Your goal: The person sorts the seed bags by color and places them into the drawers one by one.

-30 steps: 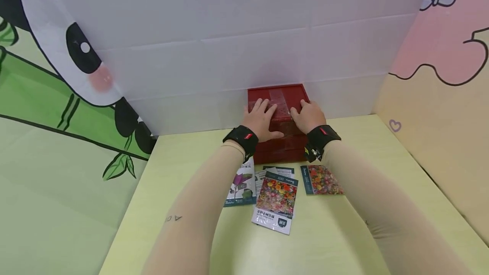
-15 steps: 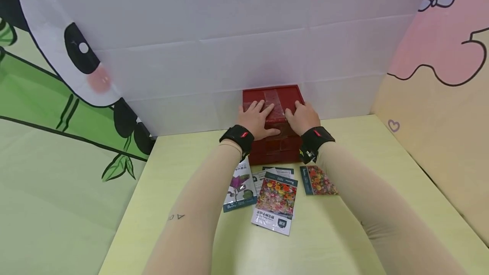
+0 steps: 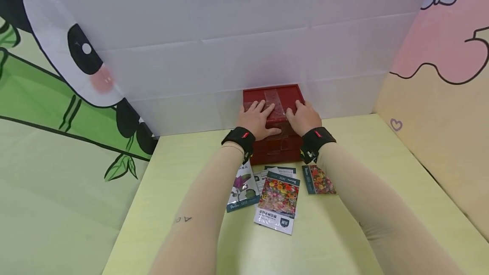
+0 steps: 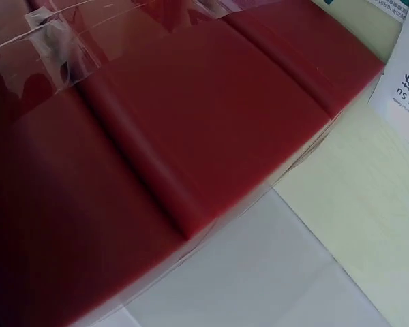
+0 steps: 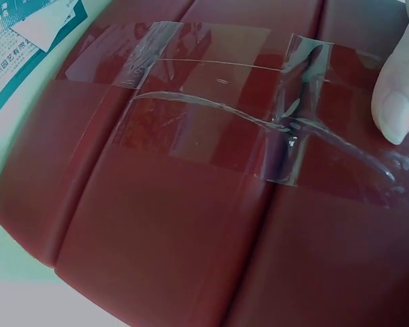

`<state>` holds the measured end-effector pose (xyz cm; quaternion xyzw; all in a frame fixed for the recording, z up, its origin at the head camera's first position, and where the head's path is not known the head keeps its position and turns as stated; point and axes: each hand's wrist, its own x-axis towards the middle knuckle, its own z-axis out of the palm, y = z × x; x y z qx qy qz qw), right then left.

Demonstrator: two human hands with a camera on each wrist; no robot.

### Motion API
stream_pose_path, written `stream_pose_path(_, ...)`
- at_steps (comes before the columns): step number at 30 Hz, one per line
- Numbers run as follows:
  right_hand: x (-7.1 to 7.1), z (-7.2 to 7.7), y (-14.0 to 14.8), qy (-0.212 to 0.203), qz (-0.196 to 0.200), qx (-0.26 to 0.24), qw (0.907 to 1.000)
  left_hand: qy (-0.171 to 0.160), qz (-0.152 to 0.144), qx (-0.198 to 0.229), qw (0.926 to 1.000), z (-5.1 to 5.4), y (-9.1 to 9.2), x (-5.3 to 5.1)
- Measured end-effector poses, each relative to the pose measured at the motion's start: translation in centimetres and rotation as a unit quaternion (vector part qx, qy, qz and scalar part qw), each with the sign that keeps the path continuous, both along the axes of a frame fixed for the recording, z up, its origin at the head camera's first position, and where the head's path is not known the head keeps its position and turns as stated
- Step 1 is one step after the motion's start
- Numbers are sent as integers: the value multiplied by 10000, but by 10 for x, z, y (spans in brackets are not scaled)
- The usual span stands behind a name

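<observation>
In the head view a dark red stacked box [image 3: 275,152], taped across the top and front with clear tape, stands against the back wall. My left hand [image 3: 255,121] rests on its top left part, fingers spread, thumb pointing right along the front edge. The right hand [image 3: 305,119] lies at the top right edge, with thumb and a finger on the lid; its other fingers are hidden. From the left wrist, grooves between the red tiers [image 4: 211,122] show up close. In the right wrist view my right thumb [image 5: 397,102] touches the surface beside wrinkled clear tape [image 5: 211,109].
Several seed packets lie on the pale yellow table [image 3: 191,160] before the box: one with a purple flower [image 3: 242,188], one with colourful flowers [image 3: 277,200], and a similar packet [image 3: 320,180] under the right forearm. A white sheet [image 3: 229,67] covers the back wall.
The box and both hands have shifted slightly left since a second ago. The purple-flower packet has turned a little. Over the last half second, little differs beyond a small view shift.
</observation>
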<state>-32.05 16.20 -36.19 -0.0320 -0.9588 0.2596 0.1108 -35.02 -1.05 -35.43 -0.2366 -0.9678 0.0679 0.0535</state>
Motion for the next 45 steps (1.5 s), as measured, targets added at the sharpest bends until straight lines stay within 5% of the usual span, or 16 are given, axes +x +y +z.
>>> stream_pose_path(7, 0, 0, 6, -140, 212, -272, 9993, -69, 9, 2, 10000, -2, -1, 1)
stream_pose_path(12, 2, 5, 24, -227, 415, -1098, 9928, -61, -8, 56, 10000, 2, -2, 2)
stream_pose_path(19, 0, 2, 58, -199, 60, -1568, 9874, -71, 14, -32, 10000, 4, -1, 6)
stream_pose_path(29, -12, -10, 66, -810, -147, -2097, 9743, 37, 51, -94, 9999, 5, -1, 8)
stream_pose_path(38, -29, -8, 67, -1353, 407, -2750, 9510, -74, 66, -68, 9999, 1, -1, 5)
stream_pose_path(45, -33, -12, 65, -1227, 741, -2666, 9531, -37, -52, -88, 9999, 2, -3, 2)
